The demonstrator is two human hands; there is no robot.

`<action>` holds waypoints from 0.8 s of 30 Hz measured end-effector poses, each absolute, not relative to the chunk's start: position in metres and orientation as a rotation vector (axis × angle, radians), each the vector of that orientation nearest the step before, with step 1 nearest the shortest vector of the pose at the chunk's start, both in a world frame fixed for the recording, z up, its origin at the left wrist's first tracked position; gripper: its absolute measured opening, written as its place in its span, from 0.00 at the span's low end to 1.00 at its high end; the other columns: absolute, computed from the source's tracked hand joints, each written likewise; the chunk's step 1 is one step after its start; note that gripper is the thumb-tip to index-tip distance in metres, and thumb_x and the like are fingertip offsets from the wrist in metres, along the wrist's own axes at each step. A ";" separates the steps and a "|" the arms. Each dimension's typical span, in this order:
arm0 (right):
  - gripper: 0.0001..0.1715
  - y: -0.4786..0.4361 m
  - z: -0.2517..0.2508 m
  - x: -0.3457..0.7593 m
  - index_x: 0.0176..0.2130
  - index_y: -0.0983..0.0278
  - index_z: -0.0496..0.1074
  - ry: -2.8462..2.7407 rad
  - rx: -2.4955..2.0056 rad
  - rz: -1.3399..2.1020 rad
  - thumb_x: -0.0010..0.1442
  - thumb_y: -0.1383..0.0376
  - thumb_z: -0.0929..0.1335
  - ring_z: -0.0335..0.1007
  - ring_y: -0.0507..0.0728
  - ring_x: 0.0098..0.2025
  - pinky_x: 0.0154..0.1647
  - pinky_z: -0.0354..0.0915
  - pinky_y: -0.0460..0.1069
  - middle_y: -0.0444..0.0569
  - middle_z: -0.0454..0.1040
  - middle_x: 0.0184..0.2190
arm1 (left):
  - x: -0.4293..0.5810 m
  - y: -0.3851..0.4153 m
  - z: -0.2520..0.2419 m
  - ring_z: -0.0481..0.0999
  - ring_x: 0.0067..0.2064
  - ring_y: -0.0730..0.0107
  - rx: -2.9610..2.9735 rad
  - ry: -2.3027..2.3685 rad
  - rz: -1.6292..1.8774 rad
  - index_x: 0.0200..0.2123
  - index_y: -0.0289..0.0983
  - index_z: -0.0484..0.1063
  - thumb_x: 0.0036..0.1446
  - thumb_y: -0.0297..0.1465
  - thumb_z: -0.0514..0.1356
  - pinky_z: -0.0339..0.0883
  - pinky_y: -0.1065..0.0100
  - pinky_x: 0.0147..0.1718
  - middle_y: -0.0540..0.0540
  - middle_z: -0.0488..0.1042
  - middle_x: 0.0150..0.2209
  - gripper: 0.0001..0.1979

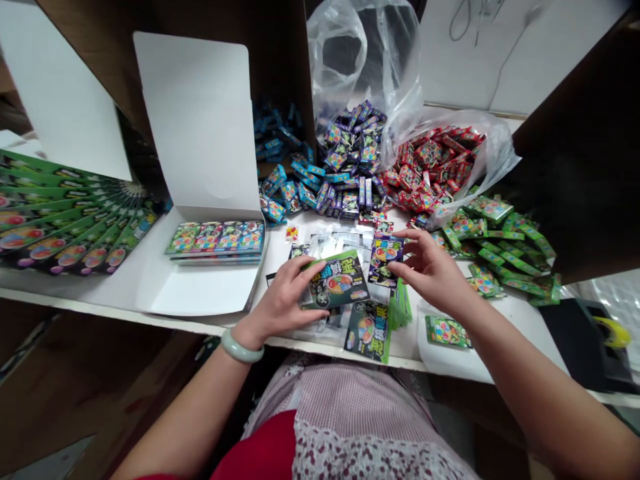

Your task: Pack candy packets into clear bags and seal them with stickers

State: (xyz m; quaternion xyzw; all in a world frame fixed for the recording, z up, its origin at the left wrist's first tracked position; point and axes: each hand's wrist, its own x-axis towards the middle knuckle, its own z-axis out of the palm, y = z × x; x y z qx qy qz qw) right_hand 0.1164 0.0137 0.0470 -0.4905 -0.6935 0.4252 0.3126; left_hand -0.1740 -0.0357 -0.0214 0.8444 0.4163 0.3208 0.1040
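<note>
My left hand (pixel 277 297), with a pale green bangle on the wrist, grips the left end of a flat black and green printed packet (pixel 343 279) between thumb and fingers. My right hand (pixel 437 270) pinches a small purple and black printed packet (pixel 384 259) by its right side, close beside the green one. Below them a similar black and green packet (pixel 367 331) lies near the table's front edge. A fanned bundle of green-edged pieces (pixel 400 305) shows just under my right hand. Clear plastic and printed pieces under my hands are partly hidden.
An open white carton (pixel 200 290) holds stacked colourful packets (pixel 215 239) on the left. Behind lie heaps of small boxes: blue (pixel 290 193), purple (pixel 353 150), red (pixel 435 160) in a plastic bag, green (pixel 515 243). Fanned green cards (pixel 65 220) fill the far left. A tape dispenser (pixel 613 332) stands right.
</note>
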 end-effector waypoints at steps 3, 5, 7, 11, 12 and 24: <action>0.26 0.011 0.047 0.115 0.53 0.58 0.60 -1.854 -1.319 1.130 0.56 0.63 0.70 0.66 0.50 0.26 0.26 0.63 0.48 0.43 0.66 0.34 | -0.173 -0.036 -0.021 0.64 0.58 0.48 2.491 1.180 0.906 0.65 0.42 0.53 0.51 0.44 0.67 0.63 0.45 0.56 0.36 0.61 0.57 0.43; 0.26 0.010 0.048 0.114 0.53 0.59 0.62 -1.918 -1.343 1.189 0.56 0.64 0.70 0.64 0.49 0.25 0.25 0.62 0.48 0.43 0.66 0.34 | -0.172 -0.036 -0.021 0.64 0.58 0.48 2.485 1.178 0.918 0.65 0.42 0.53 0.51 0.44 0.67 0.63 0.45 0.56 0.36 0.61 0.57 0.43; 0.24 0.008 0.049 0.114 0.52 0.60 0.63 -1.950 -1.348 1.244 0.56 0.65 0.69 0.64 0.49 0.25 0.26 0.61 0.48 0.42 0.67 0.33 | -0.172 -0.036 -0.023 0.64 0.58 0.47 2.473 1.202 0.940 0.65 0.41 0.54 0.50 0.44 0.68 0.63 0.44 0.56 0.36 0.61 0.57 0.43; 0.24 0.007 0.048 0.119 0.53 0.60 0.64 -1.944 -1.327 1.315 0.58 0.64 0.69 0.63 0.50 0.27 0.28 0.61 0.48 0.42 0.67 0.31 | -0.171 -0.037 -0.022 0.64 0.58 0.48 2.456 1.204 0.917 0.65 0.41 0.54 0.50 0.43 0.68 0.63 0.45 0.56 0.36 0.61 0.57 0.43; 0.24 0.008 0.047 0.121 0.53 0.60 0.64 -1.961 -1.320 1.342 0.58 0.64 0.69 0.63 0.50 0.27 0.28 0.61 0.48 0.42 0.67 0.30 | -0.169 -0.038 -0.021 0.64 0.58 0.48 2.462 1.188 0.906 0.65 0.41 0.54 0.50 0.43 0.68 0.62 0.45 0.56 0.36 0.61 0.57 0.43; 0.15 0.000 0.025 0.108 0.46 0.56 0.75 -2.046 -1.173 0.954 0.62 0.54 0.66 0.61 0.63 0.60 0.58 0.62 0.61 0.54 0.67 0.55 | -0.163 -0.039 -0.019 0.64 0.58 0.48 2.362 1.206 0.966 0.66 0.42 0.53 0.50 0.41 0.69 0.62 0.44 0.57 0.36 0.61 0.57 0.43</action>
